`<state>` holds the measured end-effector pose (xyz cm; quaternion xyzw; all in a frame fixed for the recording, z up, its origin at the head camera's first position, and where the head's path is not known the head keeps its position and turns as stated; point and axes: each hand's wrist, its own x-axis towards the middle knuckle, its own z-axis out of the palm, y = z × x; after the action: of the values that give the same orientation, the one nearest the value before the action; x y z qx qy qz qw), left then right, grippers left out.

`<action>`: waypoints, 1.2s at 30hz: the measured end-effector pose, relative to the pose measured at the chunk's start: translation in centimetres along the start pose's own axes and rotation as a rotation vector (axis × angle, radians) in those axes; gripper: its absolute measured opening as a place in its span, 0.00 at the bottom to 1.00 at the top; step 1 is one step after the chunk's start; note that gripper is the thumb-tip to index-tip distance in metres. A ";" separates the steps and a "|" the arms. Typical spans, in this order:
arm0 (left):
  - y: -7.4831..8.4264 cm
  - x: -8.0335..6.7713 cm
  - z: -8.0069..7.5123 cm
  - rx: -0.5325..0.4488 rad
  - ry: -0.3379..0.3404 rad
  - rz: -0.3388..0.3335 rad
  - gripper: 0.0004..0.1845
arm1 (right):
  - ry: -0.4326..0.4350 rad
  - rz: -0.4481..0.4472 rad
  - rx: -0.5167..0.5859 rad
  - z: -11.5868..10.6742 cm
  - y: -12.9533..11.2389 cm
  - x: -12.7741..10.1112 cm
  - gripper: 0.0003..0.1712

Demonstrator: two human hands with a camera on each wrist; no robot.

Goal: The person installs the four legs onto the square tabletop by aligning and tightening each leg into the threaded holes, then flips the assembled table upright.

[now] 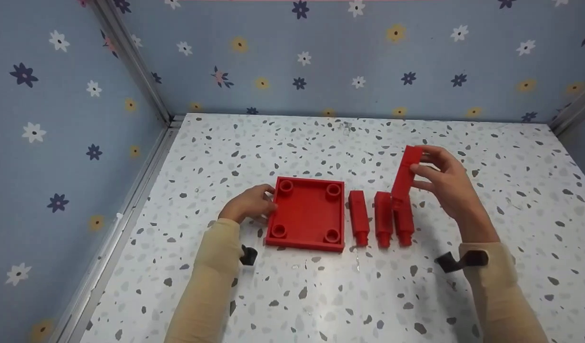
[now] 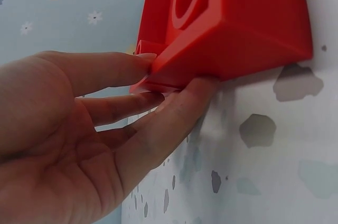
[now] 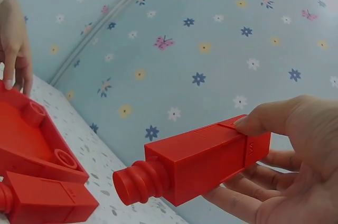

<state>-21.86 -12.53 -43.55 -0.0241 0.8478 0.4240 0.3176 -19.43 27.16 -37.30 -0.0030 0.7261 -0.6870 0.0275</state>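
Observation:
A square red tray-like plate with raised rims and a round socket in each corner lies on the table. My left hand is at its left edge; in the left wrist view the thumb rests on the rim and fingers reach under it. My right hand pinches a red square leg between thumb and fingers, above the table. The right wrist view shows that leg's threaded round end pointing away from the hand. Three similar legs lie right of the plate: one, a second and a third partly behind the held one.
The speckled white table runs back to a blue flowered wall panel. Another flowered panel stands along the left side, with a metal rail at its foot. Black straps sit on the sleeves.

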 end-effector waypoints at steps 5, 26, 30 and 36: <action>0.1 0.0 0.0 0.011 0.004 -0.018 0.25 | -0.002 -0.064 -0.044 1.4 -0.2 0.3 0.32; 0.2 -0.1 0.0 0.020 0.001 -0.017 0.25 | -0.084 -0.258 -0.067 7.5 -0.8 1.7 0.29; 0.2 -0.2 0.0 0.007 -0.002 -0.025 0.25 | -0.102 -0.298 -0.066 8.6 -0.6 2.0 0.29; 0.3 -0.2 0.0 0.023 0.000 -0.032 0.25 | -0.112 -0.310 -0.101 10.2 -0.3 2.2 0.30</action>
<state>-21.81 -12.35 -43.20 -0.0339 0.8523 0.4091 0.3243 -21.24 16.91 -37.62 -0.1547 0.7478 -0.6445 -0.0386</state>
